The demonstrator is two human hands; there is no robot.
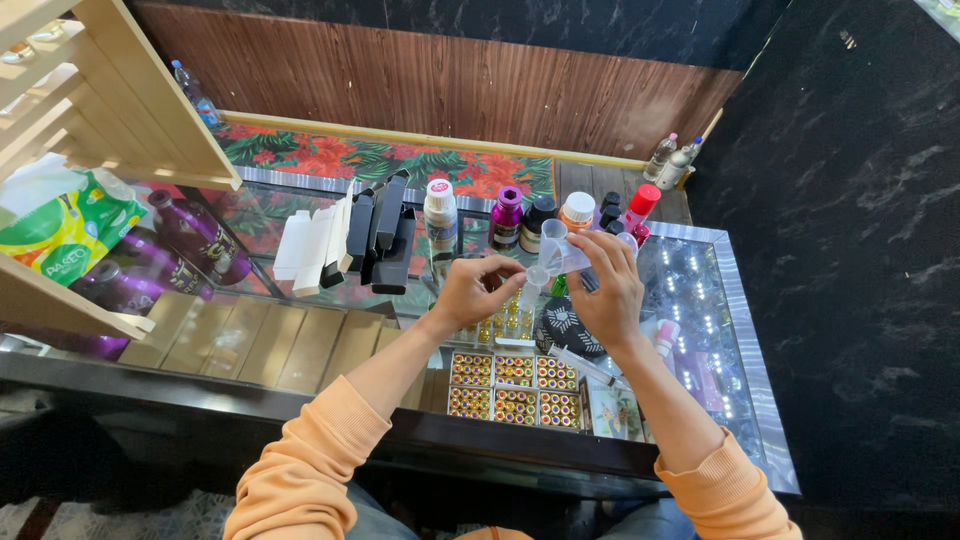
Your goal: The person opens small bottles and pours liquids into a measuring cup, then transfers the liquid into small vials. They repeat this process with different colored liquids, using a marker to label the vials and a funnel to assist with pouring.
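Right grip: the right hand has its fingers closed round a clear plastic measuring cup, tipped over toward the left hand.
Left grip: the left hand pinches thumb and fingertips together on a small clear funnel just under the cup's lip; what sits below the funnel is too small to tell.
Cup's place: above the glass-topped bench, just in front of the row of bottles.
Bottles behind the cup: a tall white bottle with a white cap, a purple bottle, an orange-capped bottle, and a red-capped bottle.
Boxes left of the cup: upright white cartons and black cartons, side by side.
Trays below the cup: square trays of gold-capped vials, inside the case.
Far left of the cup: a green and yellow tissue packet on a wooden shelf.
Room: floral cloth, wood panel, black marble wall.
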